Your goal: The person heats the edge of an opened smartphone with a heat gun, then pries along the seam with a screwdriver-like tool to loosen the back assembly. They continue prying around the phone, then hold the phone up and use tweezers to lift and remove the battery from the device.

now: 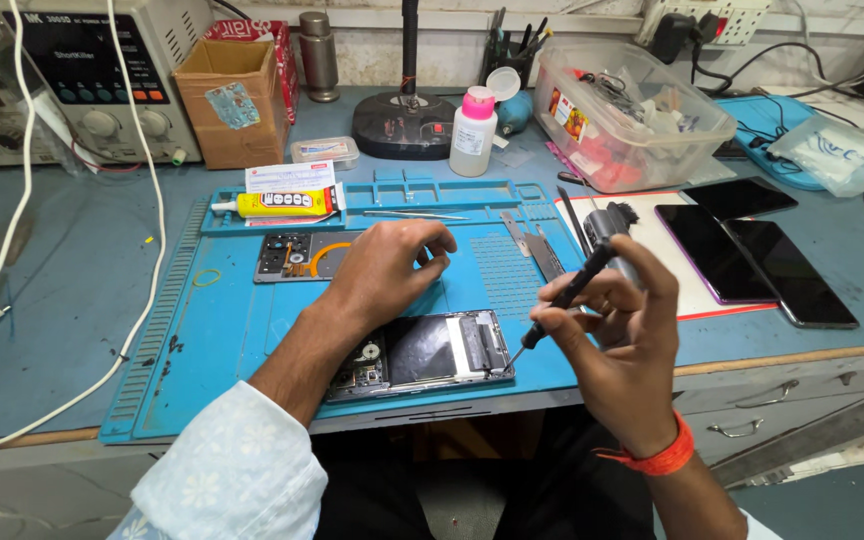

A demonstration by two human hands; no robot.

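Note:
An opened phone (422, 352) lies with its insides up at the near edge of the blue work mat (222, 320). My right hand (617, 340) grips a black screwdriver (564, 300), whose tip touches the phone's right end. My left hand (382, 265) hovers over the mat just beyond the phone, fingers curled with the tips pinched together; whether they hold something tiny I cannot tell. A removed grey phone part (297, 257) with an orange ring lies left of that hand.
A yellow glue tube (277, 203) and tweezers (414, 214) rest in the mat's far tray. Three dark phones (752, 250) lie right. A clear plastic box (632, 110), pink-capped bottle (472, 130), cardboard box (232, 100), power supply (82, 80) and white cables (152, 200) stand behind.

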